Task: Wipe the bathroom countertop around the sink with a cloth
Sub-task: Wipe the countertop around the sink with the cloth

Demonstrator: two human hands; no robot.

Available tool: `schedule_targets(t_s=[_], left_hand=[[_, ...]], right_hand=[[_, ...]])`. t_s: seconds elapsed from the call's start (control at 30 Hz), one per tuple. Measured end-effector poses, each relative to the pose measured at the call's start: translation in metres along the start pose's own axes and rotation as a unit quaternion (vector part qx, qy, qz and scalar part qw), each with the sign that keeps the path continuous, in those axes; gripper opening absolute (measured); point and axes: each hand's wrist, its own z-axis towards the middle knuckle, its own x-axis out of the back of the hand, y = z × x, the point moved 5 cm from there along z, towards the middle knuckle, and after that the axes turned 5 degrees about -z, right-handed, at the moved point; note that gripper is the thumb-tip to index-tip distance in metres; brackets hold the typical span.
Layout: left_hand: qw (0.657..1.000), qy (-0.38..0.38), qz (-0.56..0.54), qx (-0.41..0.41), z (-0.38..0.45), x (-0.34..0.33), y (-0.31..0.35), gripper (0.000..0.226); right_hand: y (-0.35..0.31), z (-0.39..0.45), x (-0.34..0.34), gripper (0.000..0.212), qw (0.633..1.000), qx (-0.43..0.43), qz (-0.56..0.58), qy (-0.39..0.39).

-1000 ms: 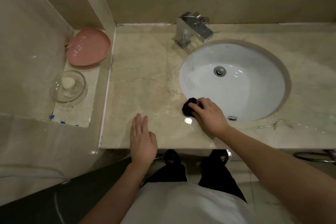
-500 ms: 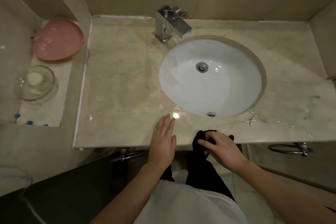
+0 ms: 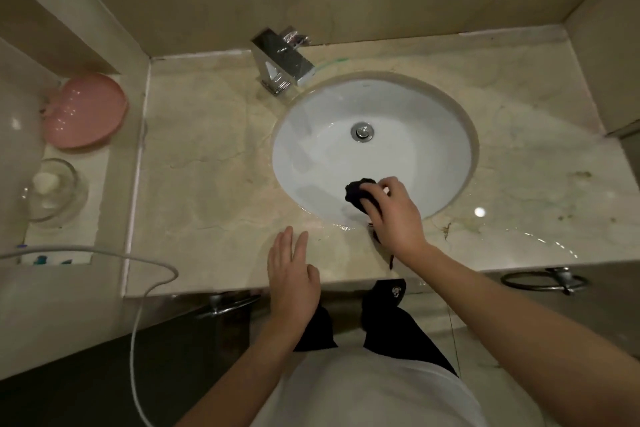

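Black cloth is bunched in my right hand over the sink's front rim; my left hand rests flat and open at the surface's front edge. I judge I'm mid-wipe, and next I should sweep the wet streaks toward the surface's right front corner.

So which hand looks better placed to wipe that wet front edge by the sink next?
The right hand, probably: it grips the dark cloth at the sink's front rim, beside the wet streaks. The left hand lies flat on the countertop, holding nothing.
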Motion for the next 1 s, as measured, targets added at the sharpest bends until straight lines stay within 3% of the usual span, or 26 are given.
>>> schedule_targets(t_s=[0.1, 0.23, 0.4, 0.67, 0.87, 1.0], left_hand=[[0.997, 0.011, -0.052, -0.057, 0.009, -0.015, 0.037, 0.049], [0.992, -0.018, -0.075, -0.104, 0.024, -0.036, 0.062, 0.046], [0.997, -0.030, -0.006, -0.067, 0.035, -0.052, 0.067, 0.041], [0.999, -0.040, -0.008, 0.016, 0.049, -0.066, 0.103, 0.033], [0.993, -0.015, -0.051, 0.103, 0.056, -0.071, 0.105, 0.048], [0.987, -0.058, -0.114, 0.098, 0.057, -0.090, 0.114, 0.049]], right_hand=[[0.037, -0.033, 0.035, 0.026, 0.986, -0.114, 0.112, 0.054], [0.107, -0.065, 0.082, 0.019, 0.931, -0.261, 0.223, 0.123], [0.221, -0.092, 0.137, 0.032, 0.879, -0.393, 0.203, 0.180], [0.360, -0.122, 0.221, 0.045, 0.860, -0.454, 0.085, 0.216], [0.365, -0.099, 0.198, 0.038, 0.913, -0.399, 0.026, 0.079], [0.345, -0.098, 0.168, 0.038, 0.889, -0.442, -0.016, 0.121]])
